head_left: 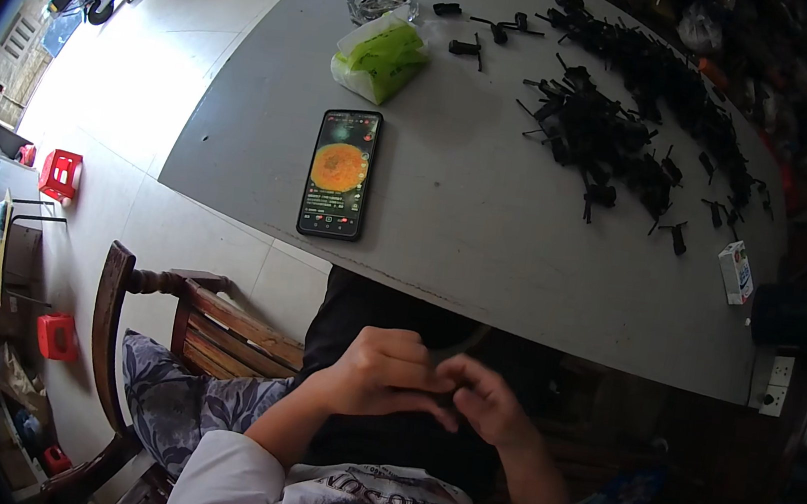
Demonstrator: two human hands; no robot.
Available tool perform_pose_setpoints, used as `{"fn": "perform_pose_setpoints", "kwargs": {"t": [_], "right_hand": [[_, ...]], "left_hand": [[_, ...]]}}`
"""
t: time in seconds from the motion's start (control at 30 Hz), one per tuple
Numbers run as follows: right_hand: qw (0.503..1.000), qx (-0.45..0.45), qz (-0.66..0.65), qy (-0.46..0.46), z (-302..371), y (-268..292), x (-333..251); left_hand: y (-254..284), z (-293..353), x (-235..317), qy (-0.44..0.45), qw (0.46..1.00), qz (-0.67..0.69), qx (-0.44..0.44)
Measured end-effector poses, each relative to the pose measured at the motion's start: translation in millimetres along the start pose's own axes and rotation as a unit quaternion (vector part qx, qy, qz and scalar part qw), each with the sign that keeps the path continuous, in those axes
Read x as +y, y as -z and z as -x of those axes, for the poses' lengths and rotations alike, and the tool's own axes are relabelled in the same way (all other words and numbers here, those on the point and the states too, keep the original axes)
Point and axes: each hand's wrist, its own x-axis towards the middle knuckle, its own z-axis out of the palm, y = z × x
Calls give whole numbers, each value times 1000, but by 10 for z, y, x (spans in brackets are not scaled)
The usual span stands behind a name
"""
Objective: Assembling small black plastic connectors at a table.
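Observation:
Close together over my lap, just off the table's near edge, are my left hand point(393, 374) and my right hand point(488, 399). The fingers of my left hand are bent, and its fingertips point toward my right hand. My right hand is curled, with thumb and fingers drawn in beside the left fingertips. Anything small and dark between them blends into the dark clothing behind, so I cannot make it out. Nearest to my hands on the table is a phone point(341, 174) with its screen lit, showing a round orange picture.
On the grey table point(448, 217) lie a pile of small black parts point(604, 141) and a long row of similar parts point(667, 73). A green-and-white packet point(381, 56), a glass ashtray point(382, 0) and a small white carton point(735, 273) stand around. A wooden chair point(238, 327) is at left.

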Motion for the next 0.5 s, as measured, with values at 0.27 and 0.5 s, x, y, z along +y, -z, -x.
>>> {"fn": "perform_pose_setpoints", "kwargs": {"t": [0.27,0.5], "right_hand": [[928,-218,296,-57,146,-62,-196],[870,-137,474,-22,-18,48,-464]], "left_hand": [[11,-75,11,-61,980,129,-139],[-77,4,-82,-28,994,64,-78]]}}
